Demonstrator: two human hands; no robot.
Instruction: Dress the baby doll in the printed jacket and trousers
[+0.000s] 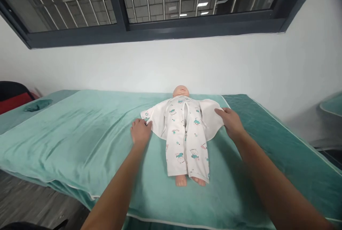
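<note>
White wall, barred window; teal-towelled bed (80,144). Doll (185,133) mid-bed, toward far edge. Left hand (140,131), right hand (232,123): grip flat, apart, on spread garment flaps (211,123). Soft, light cloth; best pinched at flap edges.

- We see a bed (267,144) covered by a teal towel sheet (80,141).
- Doll (185,133) in printed white clothes lies face-up on it, centre.

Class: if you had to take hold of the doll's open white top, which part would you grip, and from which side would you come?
Probably the spread flaps of the white top, each from its own outer side. They lie flat on the teal towel, clear of the doll, and the left hand and right hand already rest at those edges.
</note>
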